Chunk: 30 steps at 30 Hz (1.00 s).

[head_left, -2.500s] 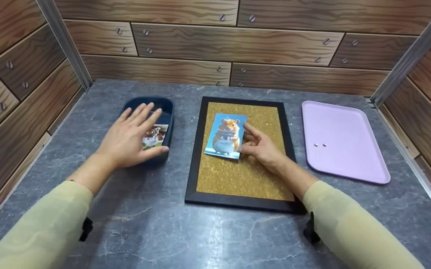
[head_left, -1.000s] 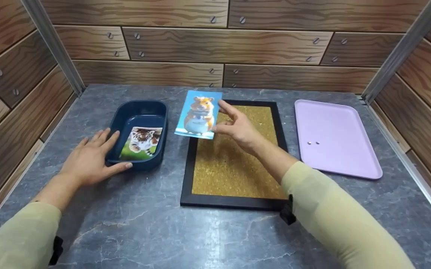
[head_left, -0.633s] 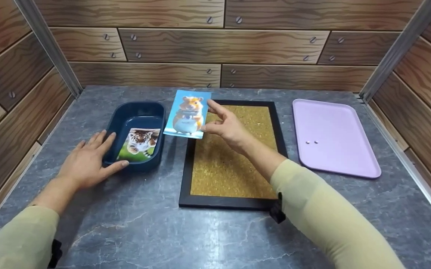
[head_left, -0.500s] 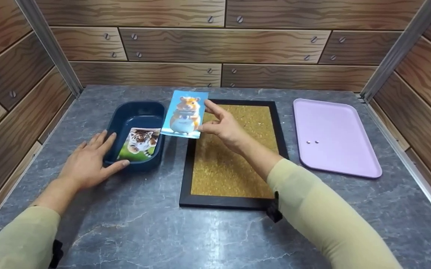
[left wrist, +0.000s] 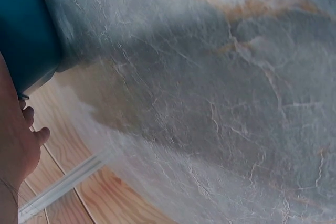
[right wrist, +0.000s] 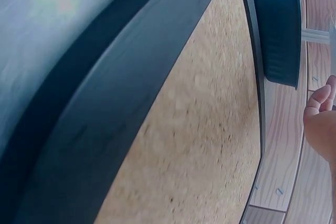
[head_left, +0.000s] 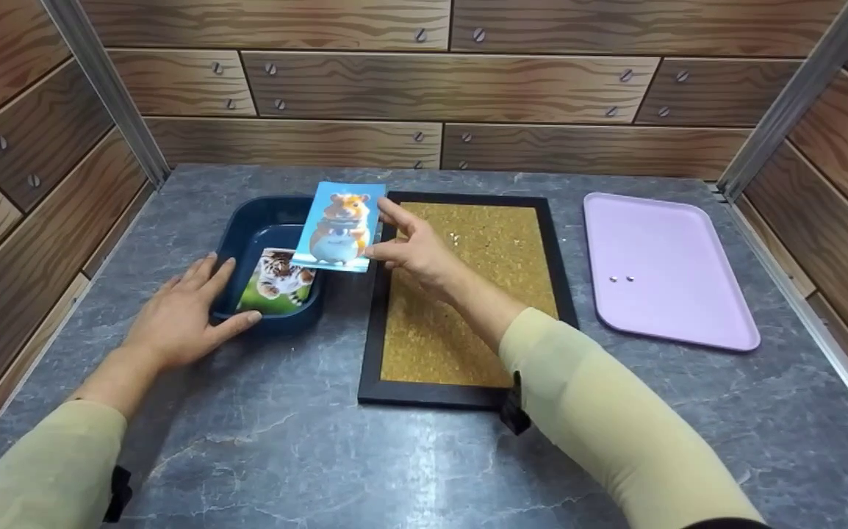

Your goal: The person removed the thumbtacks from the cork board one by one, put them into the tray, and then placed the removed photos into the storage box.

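In the head view my right hand (head_left: 417, 246) pinches the right edge of a hamster picture card (head_left: 339, 228) between thumb and fingers. The card is held above the right side of a dark blue bin (head_left: 248, 220), overlapping its rim. Inside the bin lies a tiger cub picture (head_left: 273, 290), its upper right corner covered by the hamster card. My left hand (head_left: 181, 312) rests with spread, straight fingers at the bin's near left corner. The left wrist view shows part of that hand (left wrist: 18, 135) beside the bin's wall (left wrist: 26, 30).
A cork board (head_left: 461, 330) with a black frame lies right of the bin, partly under my right forearm. Farther right, a lilac tray (head_left: 674, 272) carries two small shiny pieces (head_left: 622, 279). Wood-patterned walls (head_left: 336, 84) enclose the grey marbled table (head_left: 284, 441).
My right hand has carried the hamster card leftward from over the cork board to over the bin. My left hand has moved from above the bin down to its near left corner.
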Each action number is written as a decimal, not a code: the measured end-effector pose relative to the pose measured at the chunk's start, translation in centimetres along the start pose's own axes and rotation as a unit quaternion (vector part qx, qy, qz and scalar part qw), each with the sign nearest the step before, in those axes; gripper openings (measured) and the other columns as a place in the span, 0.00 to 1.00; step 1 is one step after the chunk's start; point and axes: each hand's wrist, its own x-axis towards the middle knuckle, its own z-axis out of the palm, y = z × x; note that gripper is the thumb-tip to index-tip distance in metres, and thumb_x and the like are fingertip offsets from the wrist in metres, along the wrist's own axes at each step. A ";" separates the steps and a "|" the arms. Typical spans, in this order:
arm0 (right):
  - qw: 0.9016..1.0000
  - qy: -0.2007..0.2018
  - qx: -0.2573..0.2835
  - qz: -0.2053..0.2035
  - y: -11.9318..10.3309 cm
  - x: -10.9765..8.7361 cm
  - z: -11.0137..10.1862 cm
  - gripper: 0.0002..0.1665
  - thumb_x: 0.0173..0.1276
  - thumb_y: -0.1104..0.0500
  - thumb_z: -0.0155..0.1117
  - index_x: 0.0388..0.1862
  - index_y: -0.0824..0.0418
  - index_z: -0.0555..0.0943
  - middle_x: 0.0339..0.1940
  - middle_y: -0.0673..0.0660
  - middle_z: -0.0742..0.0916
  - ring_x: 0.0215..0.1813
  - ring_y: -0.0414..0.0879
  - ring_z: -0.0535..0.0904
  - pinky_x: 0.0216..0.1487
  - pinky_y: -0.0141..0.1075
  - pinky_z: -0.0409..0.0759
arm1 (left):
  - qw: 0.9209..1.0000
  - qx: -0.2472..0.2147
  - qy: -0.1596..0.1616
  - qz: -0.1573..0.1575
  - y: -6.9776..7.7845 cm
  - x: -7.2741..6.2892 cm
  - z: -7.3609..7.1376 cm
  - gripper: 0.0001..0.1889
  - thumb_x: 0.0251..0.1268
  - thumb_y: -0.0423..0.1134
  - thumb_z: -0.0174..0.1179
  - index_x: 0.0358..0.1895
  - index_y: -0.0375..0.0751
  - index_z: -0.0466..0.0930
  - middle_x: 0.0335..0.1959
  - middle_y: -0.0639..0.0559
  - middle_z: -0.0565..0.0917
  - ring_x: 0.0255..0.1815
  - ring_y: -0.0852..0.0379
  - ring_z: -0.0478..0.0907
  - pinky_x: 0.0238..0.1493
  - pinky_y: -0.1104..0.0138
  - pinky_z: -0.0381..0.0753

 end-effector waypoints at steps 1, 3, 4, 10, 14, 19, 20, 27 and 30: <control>1.000 -0.002 0.002 0.001 0.0 0.1 0.2 0.53 0.58 0.69 0.70 0.79 0.53 0.57 0.75 0.60 0.67 0.33 0.39 0.80 0.36 0.30 0.78 | 1.000 -0.001 0.000 0.000 0.1 0.1 0.0 0.54 0.58 0.81 0.39 0.80 0.49 0.46 0.80 0.36 0.49 0.79 0.36 0.47 0.74 0.39 0.49; 1.000 -0.005 0.005 0.002 0.0 0.3 0.5 0.53 0.57 0.69 0.71 0.79 0.54 0.57 0.75 0.60 0.68 0.31 0.39 0.79 0.33 0.30 0.77 | 1.000 -0.002 0.001 0.000 0.1 0.2 -0.1 0.54 0.58 0.81 0.39 0.80 0.48 0.46 0.80 0.36 0.49 0.79 0.36 0.47 0.74 0.39 0.49; 1.000 -0.007 0.002 0.001 0.0 0.4 0.6 0.53 0.57 0.69 0.71 0.79 0.55 0.57 0.75 0.60 0.68 0.31 0.39 0.79 0.33 0.29 0.77 | 1.000 -0.002 0.001 0.001 0.2 0.2 -0.2 0.54 0.58 0.81 0.39 0.80 0.49 0.46 0.80 0.36 0.49 0.79 0.36 0.47 0.74 0.39 0.49; 1.000 -0.009 -0.022 -0.001 0.2 0.8 1.4 0.53 0.57 0.68 0.72 0.79 0.56 0.57 0.73 0.59 0.71 0.33 0.38 0.80 0.32 0.29 0.78 | 1.000 0.002 0.003 0.004 0.3 0.3 -0.2 0.53 0.59 0.81 0.39 0.80 0.49 0.46 0.80 0.37 0.48 0.79 0.35 0.48 0.74 0.39 0.50; 1.000 -0.012 -0.010 -0.001 0.6 1.0 2.0 0.53 0.57 0.69 0.72 0.79 0.57 0.57 0.72 0.59 0.72 0.31 0.38 0.79 0.31 0.30 0.77 | 1.000 0.005 0.004 0.007 0.3 0.3 -0.1 0.53 0.59 0.80 0.39 0.80 0.49 0.46 0.80 0.37 0.48 0.79 0.35 0.48 0.74 0.39 0.51; 1.000 -0.015 -0.012 0.001 1.0 1.1 2.6 0.53 0.57 0.68 0.72 0.79 0.57 0.57 0.72 0.59 0.72 0.35 0.40 0.80 0.30 0.29 0.78 | 1.000 0.009 0.009 0.012 0.3 0.3 0.2 0.52 0.59 0.80 0.39 0.80 0.49 0.46 0.80 0.36 0.49 0.79 0.35 0.48 0.74 0.39 0.51; 1.000 -0.017 -0.014 0.001 1.0 1.1 2.7 0.53 0.57 0.68 0.72 0.79 0.57 0.57 0.72 0.60 0.72 0.36 0.40 0.81 0.30 0.29 0.78 | 1.000 0.009 0.010 0.013 0.2 0.3 0.2 0.52 0.60 0.80 0.39 0.80 0.49 0.46 0.80 0.36 0.49 0.79 0.35 0.48 0.74 0.39 0.52; 0.999 -0.036 -0.021 0.000 1.4 1.3 3.9 0.54 0.57 0.68 0.72 0.79 0.57 0.56 0.73 0.59 0.71 0.29 0.39 0.79 0.30 0.30 0.77 | 1.000 0.009 0.012 0.014 -0.1 0.0 0.3 0.52 0.60 0.79 0.40 0.80 0.49 0.46 0.80 0.36 0.49 0.78 0.35 0.49 0.73 0.39 0.52; 0.999 -0.037 -0.035 0.001 1.7 1.4 4.2 0.54 0.57 0.67 0.73 0.79 0.56 0.57 0.73 0.59 0.72 0.27 0.39 0.76 0.29 0.30 0.76 | 1.000 0.011 0.012 0.015 -0.1 -0.1 0.3 0.52 0.61 0.79 0.40 0.80 0.49 0.46 0.80 0.36 0.49 0.78 0.35 0.49 0.74 0.39 0.52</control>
